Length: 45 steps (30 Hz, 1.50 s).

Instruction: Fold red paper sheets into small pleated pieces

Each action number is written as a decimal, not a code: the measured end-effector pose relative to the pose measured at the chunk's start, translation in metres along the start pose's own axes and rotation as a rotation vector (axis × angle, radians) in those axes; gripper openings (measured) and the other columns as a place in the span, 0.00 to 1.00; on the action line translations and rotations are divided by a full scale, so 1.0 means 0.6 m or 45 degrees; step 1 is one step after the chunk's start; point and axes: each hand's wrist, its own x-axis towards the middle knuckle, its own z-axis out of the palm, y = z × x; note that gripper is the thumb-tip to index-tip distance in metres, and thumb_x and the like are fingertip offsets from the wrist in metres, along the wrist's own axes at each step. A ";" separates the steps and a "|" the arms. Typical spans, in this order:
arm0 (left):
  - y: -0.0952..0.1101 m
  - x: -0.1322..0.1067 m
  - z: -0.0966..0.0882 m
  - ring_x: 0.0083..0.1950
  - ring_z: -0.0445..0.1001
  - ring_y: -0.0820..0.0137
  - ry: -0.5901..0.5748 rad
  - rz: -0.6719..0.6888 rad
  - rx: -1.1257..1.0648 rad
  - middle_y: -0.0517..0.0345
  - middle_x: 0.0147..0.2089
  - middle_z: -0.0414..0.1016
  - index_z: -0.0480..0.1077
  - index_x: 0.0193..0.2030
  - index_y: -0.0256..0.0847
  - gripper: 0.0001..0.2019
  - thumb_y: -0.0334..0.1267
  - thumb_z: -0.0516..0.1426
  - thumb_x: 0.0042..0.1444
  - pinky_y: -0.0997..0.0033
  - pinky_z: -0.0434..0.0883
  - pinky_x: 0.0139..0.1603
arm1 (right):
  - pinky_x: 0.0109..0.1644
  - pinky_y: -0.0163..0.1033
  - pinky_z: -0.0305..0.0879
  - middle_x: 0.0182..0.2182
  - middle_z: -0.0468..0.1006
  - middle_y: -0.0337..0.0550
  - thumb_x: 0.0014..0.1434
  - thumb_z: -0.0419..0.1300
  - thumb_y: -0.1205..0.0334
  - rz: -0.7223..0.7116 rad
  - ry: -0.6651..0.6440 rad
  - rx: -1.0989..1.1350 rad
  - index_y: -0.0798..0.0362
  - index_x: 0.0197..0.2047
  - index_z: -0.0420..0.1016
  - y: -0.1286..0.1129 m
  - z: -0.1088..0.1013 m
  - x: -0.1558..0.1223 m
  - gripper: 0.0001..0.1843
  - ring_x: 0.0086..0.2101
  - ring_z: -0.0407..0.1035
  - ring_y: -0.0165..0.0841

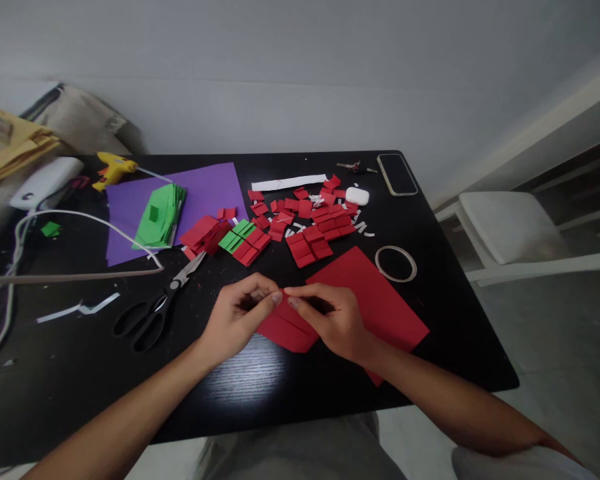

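Note:
My left hand (243,313) and my right hand (333,320) meet over the black table (80,373), both pinching the top edge of a folded red paper piece (287,330). Thumbs and forefingers of both hands press together on it. Under my right hand lies a larger red paper sheet (375,293). Beyond the hands sits a scatter of small folded red paper pieces (313,223) and a few green ones (237,235).
Black-handled scissors (155,310) lie left of my hands. A purple sheet (205,190) carries a green paper stack (161,215). A yellow glue gun (113,168), a tape ring (396,263), a phone (397,175) and a white earbud case (357,195) sit further back. A white stool (510,230) stands right.

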 end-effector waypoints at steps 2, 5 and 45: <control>0.000 0.001 0.000 0.25 0.66 0.75 -0.017 0.000 -0.008 0.63 0.24 0.70 0.75 0.33 0.39 0.13 0.45 0.62 0.64 0.76 0.64 0.26 | 0.43 0.39 0.82 0.40 0.90 0.39 0.65 0.68 0.61 0.010 -0.008 0.003 0.44 0.47 0.88 -0.001 0.000 0.000 0.08 0.38 0.85 0.36; 0.001 0.002 0.001 0.25 0.65 0.74 -0.031 -0.005 -0.013 0.63 0.25 0.70 0.74 0.33 0.39 0.12 0.45 0.61 0.65 0.76 0.64 0.26 | 0.44 0.39 0.82 0.40 0.90 0.39 0.65 0.68 0.62 0.016 -0.019 -0.003 0.44 0.47 0.88 -0.002 0.000 0.000 0.08 0.39 0.85 0.36; -0.010 0.007 -0.047 0.29 0.73 0.76 0.363 0.311 0.366 0.66 0.30 0.77 0.78 0.39 0.41 0.04 0.35 0.62 0.65 0.80 0.69 0.31 | 0.43 0.36 0.79 0.37 0.85 0.39 0.59 0.73 0.62 -0.007 0.023 0.052 0.48 0.44 0.79 0.004 -0.015 0.010 0.10 0.38 0.82 0.33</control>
